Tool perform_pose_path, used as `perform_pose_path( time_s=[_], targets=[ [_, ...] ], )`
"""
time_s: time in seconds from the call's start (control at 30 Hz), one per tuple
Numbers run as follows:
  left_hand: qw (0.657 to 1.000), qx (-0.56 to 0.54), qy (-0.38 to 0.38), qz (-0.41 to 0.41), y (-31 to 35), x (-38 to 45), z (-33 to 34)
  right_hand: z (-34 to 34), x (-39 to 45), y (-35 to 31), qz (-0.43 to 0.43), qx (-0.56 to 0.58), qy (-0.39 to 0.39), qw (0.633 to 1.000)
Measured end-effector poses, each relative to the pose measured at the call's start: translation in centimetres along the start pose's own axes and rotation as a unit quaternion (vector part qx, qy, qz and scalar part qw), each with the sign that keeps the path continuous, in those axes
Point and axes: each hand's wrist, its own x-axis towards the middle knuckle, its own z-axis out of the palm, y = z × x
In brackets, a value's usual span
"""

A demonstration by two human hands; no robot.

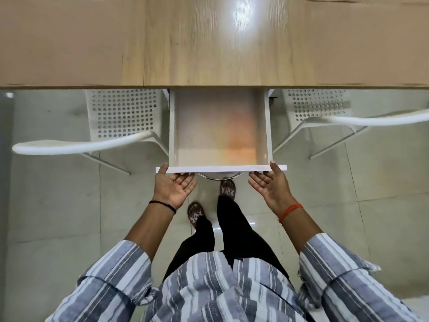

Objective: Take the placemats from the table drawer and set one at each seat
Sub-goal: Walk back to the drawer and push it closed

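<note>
White table drawer [220,126], shallow open box, pulled out from under the near edge of the light wood tabletop [209,43]; long axis runs toward the person, front panel nearest. Inside only a bare pale floor with an orange glow shows; placemats cannot be made out. Left hand [174,187] palm-up, fingers spread, thumb touching the front panel's left end. Right hand [270,184] likewise at the right end. White perforated metal chairs flank the drawer: one at left [123,112], one at right [315,105]. Sandalled feet on pale floor tiles [58,194] below.
</note>
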Motion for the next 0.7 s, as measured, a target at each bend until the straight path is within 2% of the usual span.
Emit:
perform_pose_path(
  time_s=[0.4, 0.7],
  targets=[
    [0.993, -0.025, 0.017, 0.111, 7.3, 3.4, 10.4, 8.5, 5.7, -9.7, -0.026, -0.003, -0.041, 0.999],
    [0.991, -0.034, -0.045, 0.125, 11.9, 5.7, 15.6, 12.8, 8.6, -15.1, -0.043, 0.029, -0.077, 0.996]
  ],
)
